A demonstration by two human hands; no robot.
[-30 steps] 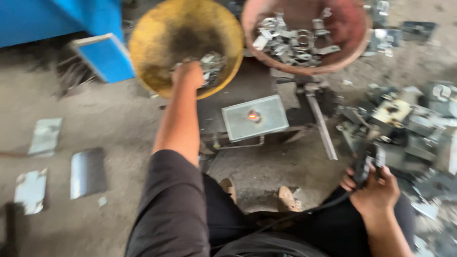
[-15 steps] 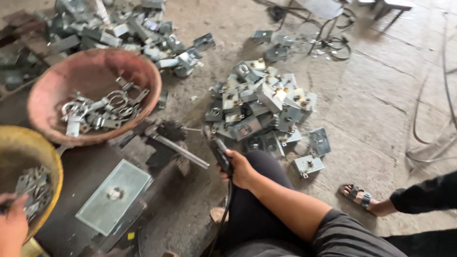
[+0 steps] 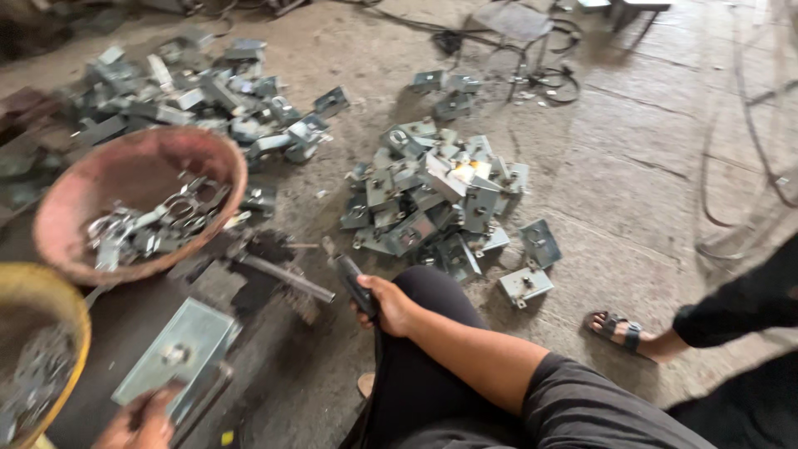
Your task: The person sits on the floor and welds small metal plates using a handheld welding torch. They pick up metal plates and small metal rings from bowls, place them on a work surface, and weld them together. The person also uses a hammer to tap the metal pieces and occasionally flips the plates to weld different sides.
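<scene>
Head view. Bare, dusty concrete floor (image 3: pixel 648 166) of a workshop, cracked and stained, strewn with loose wire (image 3: pixel 748 150) at upper right.

Centre: heap of grey sheet-metal brackets (image 3: pixel 432 195), piled loosely, with two strays (image 3: pixel 532 266) just beside its lower right edge. Upper left: second, longer scatter of similar brackets (image 3: pixel 191 91).

Left: reddish round pan (image 3: pixel 141 199) holding metal rings and clips. Lower left edge: yellow round pan (image 3: pixel 41 349), only partly in frame, also holding small metal parts.

Between the pans and the knee: dark work fixture with a projecting steel rod (image 3: pixel 287 278), and a flat galvanised plate (image 3: pixel 179 349) with a central stud lying on its near end.

Right hand (image 3: pixel 391 303) closed around a dark tool handle (image 3: pixel 353 283), held above the knee, cable trailing down from it; handle tip near the rod's end, well apart from the plate.

Left hand (image 3: pixel 141 420) at the bottom edge, fingers at the near corner of the plate; contact apparent, firmness of hold not discernible through blur.

Right edge: sandalled foot (image 3: pixel 619 333) and dark sleeve (image 3: pixel 740 308) of another person, apart from the bracket heap.
</scene>
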